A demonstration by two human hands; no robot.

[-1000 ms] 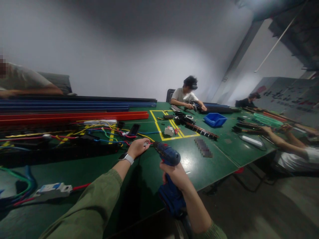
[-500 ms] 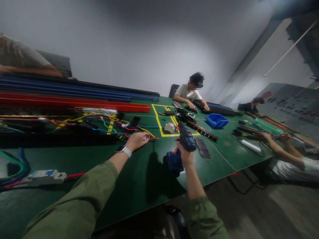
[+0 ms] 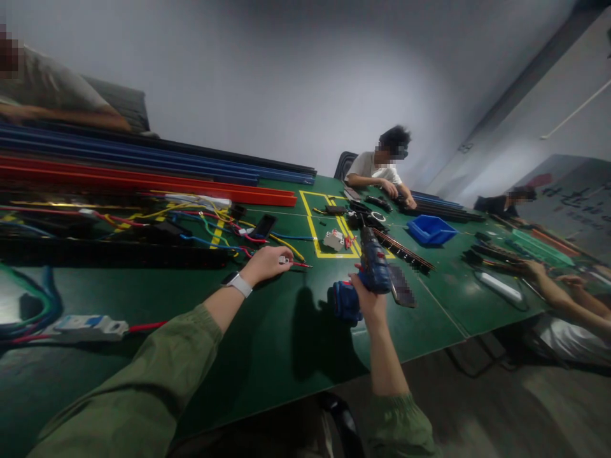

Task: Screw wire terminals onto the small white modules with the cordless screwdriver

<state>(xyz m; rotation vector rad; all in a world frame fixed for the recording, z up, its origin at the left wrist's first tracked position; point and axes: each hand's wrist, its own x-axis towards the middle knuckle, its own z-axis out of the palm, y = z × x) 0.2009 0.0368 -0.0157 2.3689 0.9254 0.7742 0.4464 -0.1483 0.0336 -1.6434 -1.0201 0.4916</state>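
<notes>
My right hand (image 3: 368, 299) is wrapped round the grip of a blue-and-black cordless drill (image 3: 375, 261), held up over the green table with its nose pointing away from me. On the left, my left hand (image 3: 267, 266) is closed, its fingertips pinching a red wire (image 3: 300, 264) with a small whitish piece at the fingers, too small to make out. A yellow wire (image 3: 289, 248) ends just beyond those fingertips. Between the two hands, farther off, a white circuit breaker (image 3: 334, 240) lies inside yellow tape lines. Behind the drill lies a phone-like dark slab (image 3: 403, 286).
Red channel (image 3: 214, 189) and blue rails (image 3: 191, 159) run along the left. Another breaker (image 3: 90, 326) with a red wire lies near left. A blue bin (image 3: 429, 230), copper-coloured strip (image 3: 405, 250) and white bar (image 3: 500, 287) lie rightward. Several co-workers sit around the table.
The whole view has swung left, so the scene sits farther right. Both hands keep their holds on the drill and the wire. The co-worker opposite has brought their hands closer together.
</notes>
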